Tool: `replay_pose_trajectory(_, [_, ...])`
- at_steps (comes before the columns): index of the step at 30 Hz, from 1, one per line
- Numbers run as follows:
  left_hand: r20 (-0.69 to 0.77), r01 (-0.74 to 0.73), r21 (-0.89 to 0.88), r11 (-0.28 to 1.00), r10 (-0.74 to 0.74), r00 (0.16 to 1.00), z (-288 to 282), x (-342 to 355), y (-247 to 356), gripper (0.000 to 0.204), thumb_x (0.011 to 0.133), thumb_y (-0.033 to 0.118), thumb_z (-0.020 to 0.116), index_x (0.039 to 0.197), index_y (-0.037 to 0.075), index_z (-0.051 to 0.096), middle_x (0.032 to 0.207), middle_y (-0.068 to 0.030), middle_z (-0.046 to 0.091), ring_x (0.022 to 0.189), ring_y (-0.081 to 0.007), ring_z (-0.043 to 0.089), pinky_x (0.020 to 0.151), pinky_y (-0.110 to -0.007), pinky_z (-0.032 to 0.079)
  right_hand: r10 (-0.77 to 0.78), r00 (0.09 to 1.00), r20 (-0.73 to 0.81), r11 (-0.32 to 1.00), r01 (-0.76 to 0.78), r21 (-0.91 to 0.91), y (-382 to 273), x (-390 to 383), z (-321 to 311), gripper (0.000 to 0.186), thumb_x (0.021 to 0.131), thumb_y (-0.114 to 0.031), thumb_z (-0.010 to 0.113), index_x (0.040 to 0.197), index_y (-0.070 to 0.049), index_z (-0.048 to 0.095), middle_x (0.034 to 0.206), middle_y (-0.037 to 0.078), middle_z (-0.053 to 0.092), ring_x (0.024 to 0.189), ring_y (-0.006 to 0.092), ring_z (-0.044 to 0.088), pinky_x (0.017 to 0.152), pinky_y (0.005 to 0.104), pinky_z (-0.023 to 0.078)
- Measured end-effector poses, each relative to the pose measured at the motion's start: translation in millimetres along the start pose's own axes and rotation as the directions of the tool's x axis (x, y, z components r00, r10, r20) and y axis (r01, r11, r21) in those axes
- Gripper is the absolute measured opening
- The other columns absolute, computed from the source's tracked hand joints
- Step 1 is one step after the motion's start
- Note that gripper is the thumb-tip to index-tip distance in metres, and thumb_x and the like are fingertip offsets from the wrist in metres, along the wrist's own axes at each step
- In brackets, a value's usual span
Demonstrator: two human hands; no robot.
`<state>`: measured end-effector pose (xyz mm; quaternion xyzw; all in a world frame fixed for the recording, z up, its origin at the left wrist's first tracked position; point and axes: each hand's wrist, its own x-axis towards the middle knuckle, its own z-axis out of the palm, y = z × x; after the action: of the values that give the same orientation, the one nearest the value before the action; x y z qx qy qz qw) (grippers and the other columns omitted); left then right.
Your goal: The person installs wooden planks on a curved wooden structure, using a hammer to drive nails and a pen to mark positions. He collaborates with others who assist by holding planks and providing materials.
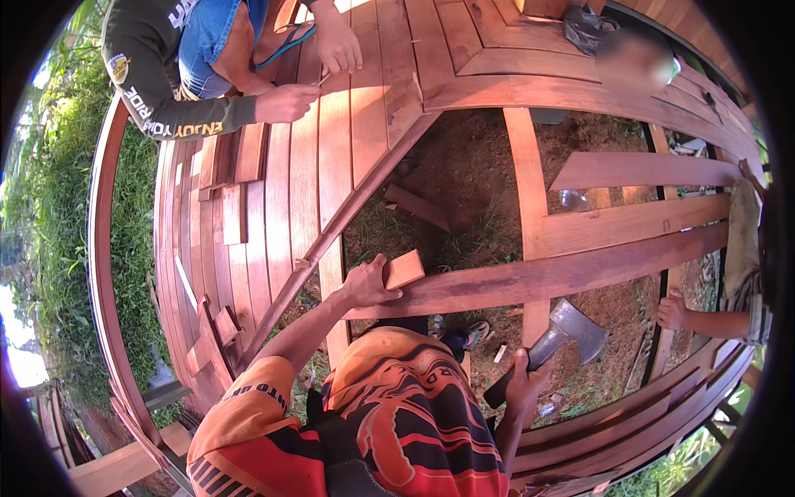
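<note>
My left hand [371, 283] grips a short wooden block [404, 269], resting it on a long loose-looking plank [530, 276] that spans the open framing just in front of me. My right hand [524, 379] is wrapped round the dark handle of a hatchet [573, 330], whose broad grey metal head sits just below that plank at the right. Beneath the framing, bare soil [447, 190] and a foot in a sandal [474, 333] show.
A crouching co-worker [215, 45] works on the decking [302, 166] at upper left among short boards [235, 211]. Another person [749, 290] is at right; a blurred head [631, 62] and black bag [584, 29] are at top right. A railing [103, 248] borders greenery.
</note>
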<state>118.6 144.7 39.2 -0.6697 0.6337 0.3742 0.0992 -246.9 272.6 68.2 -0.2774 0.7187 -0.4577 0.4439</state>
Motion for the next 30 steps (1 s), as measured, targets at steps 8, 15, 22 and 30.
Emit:
replay_pose_trajectory(8, [0.049,-0.014,0.007,1.000,0.014,0.999,-7,5,-4,0.074,0.074,0.053,0.082,0.112,-0.001,0.049,0.089,-0.0244,0.070,0.087,-0.0461,0.070,0.079,-0.054,0.056,-0.048,0.994,-0.102,0.992,0.035,-0.121,-6,17,7,0.030,0.094,-0.007,0.061,0.119,0.006,0.050,0.074,0.006,0.059,0.062,0.0130,0.056,0.053,0.0311,0.044])
replay_pose_trajectory(15, [-0.074,-0.061,-0.118,0.991,0.052,0.996,14,-9,6,0.067,0.070,0.043,0.088,0.106,0.002,0.048,0.087,-0.0211,0.069,0.084,-0.0428,0.070,0.076,-0.054,0.056,0.015,1.000,-0.021,1.000,-0.015,-0.007,-33,25,18,0.026,0.095,-0.012,0.070,0.106,0.000,0.050,0.073,0.004,0.062,0.060,0.0115,0.061,0.053,0.0293,0.050])
replay_pose_trajectory(22, [-0.137,-0.116,-0.027,0.993,0.111,0.984,26,0,-11,0.067,0.069,0.040,0.088,0.108,0.002,0.048,0.092,-0.0228,0.070,0.089,-0.0437,0.070,0.081,-0.053,0.056,-0.020,0.996,-0.082,0.996,0.013,-0.085,-66,-1,58,0.025,0.094,-0.011,0.069,0.102,0.002,0.049,0.065,0.006,0.061,0.056,0.0133,0.061,0.051,0.0312,0.048])
replay_pose_trajectory(30, [-0.093,-0.112,-0.040,0.993,0.108,0.990,15,10,-12,0.073,0.069,0.045,0.088,0.112,0.001,0.049,0.097,-0.0249,0.071,0.091,-0.0439,0.071,0.082,-0.052,0.057,-0.014,1.000,0.026,0.986,0.018,-0.165,-69,-1,72,0.026,0.094,-0.012,0.069,0.101,0.002,0.049,0.064,0.008,0.063,0.054,0.0146,0.061,0.050,0.0319,0.050])
